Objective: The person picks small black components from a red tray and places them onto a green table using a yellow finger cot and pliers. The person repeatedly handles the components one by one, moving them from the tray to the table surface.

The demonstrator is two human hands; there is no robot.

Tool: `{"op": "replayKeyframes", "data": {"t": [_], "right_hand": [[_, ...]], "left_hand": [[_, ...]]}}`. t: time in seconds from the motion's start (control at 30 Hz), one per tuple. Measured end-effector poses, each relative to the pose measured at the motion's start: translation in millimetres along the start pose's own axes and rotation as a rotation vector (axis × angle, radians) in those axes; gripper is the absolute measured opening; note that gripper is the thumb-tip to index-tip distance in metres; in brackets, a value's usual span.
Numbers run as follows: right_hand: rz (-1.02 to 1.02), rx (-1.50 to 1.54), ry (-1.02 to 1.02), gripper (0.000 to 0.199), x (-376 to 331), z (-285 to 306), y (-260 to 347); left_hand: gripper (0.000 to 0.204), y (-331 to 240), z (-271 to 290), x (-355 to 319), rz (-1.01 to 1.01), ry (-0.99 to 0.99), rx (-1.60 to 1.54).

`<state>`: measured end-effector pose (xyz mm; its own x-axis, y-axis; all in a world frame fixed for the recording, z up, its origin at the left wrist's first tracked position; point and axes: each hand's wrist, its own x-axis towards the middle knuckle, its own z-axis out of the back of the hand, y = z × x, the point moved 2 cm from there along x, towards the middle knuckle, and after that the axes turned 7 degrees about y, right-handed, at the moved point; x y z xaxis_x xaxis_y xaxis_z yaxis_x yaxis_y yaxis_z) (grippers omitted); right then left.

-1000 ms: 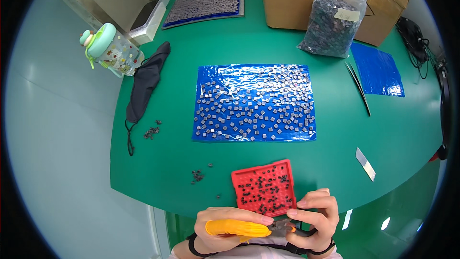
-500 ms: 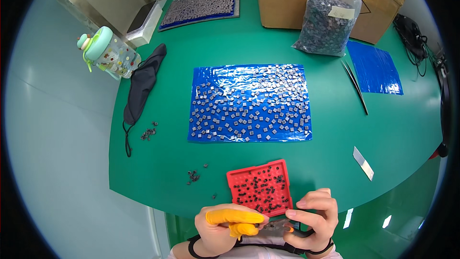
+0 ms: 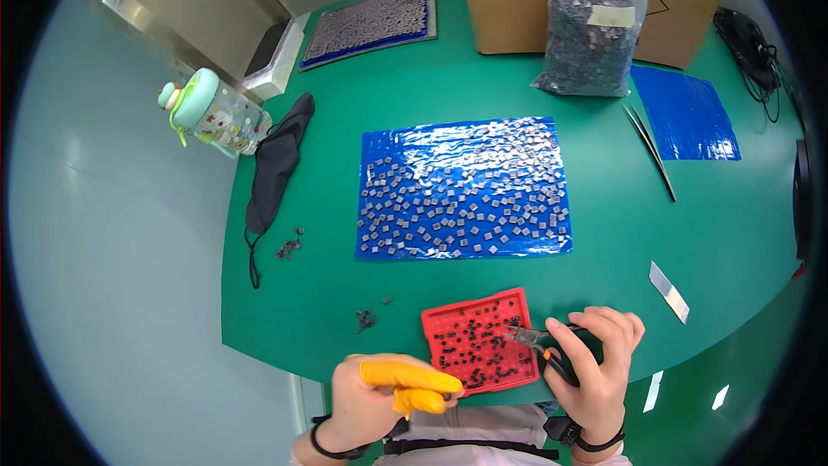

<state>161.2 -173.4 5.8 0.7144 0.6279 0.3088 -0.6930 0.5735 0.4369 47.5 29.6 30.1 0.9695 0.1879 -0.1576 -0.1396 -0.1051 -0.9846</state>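
two fingers of the left hand (image 3: 362, 397) wear yellow covers (image 3: 401, 374), and their tips press together on a small dark piece (image 3: 448, 397), mostly hidden, just beside the lower left corner of a red tray (image 3: 474, 302). the right hand (image 3: 598, 367) has its fingers curled about the dark and orange handles of a pair of pliers (image 3: 524, 336); the metal nose reaches over the tray's right edge, and i cannot tell whether its jaws meet. black pieces (image 3: 470, 347) lie scattered in the tray, which sits slightly askew between the hands, near the front edge of a green table (image 3: 302, 319).

beyond the tray lies a blue sheet (image 3: 379, 147) dotted with small grey squares (image 3: 448, 211), packed closer toward its far right corner. left of the tray is a cluster of dark bits (image 3: 366, 321); another heap (image 3: 290, 248) is near a black cloth item (image 3: 278, 164) with a cord. a clear bottle (image 3: 226, 116) with a mint lid is just beside the cloth. to the right are a flat metal blade (image 3: 668, 293) and, farther off, tweezers (image 3: 651, 153) near a plain blue sheet (image 3: 687, 116).
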Motion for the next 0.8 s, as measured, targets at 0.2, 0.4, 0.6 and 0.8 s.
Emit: {"op": "replayKeyframes", "data": {"t": [0.2,0.4,0.6,0.8], "right_hand": [[-0.036,0.091,0.001,0.047,-4.3,-2.6,-7.7],[-0.057,0.170,-0.043,0.050,-9.3,0.7,-20.7],[-0.060,0.170,-0.070,0.050,-9.7,-2.4,-23.8],[-0.051,0.212,-0.073,0.051,-11.4,-2.0,-28.2]], "left_hand": [[0.032,-50.3,-1.4,42.5,-0.332,0.114,1.186],[0.026,-39.3,-21.6,104.0,-0.452,0.215,1.414],[0.022,-20.4,-33.9,127.5,-0.574,0.215,1.577],[0.023,-16.7,-40.5,127.2,-0.590,0.230,1.605]]}}
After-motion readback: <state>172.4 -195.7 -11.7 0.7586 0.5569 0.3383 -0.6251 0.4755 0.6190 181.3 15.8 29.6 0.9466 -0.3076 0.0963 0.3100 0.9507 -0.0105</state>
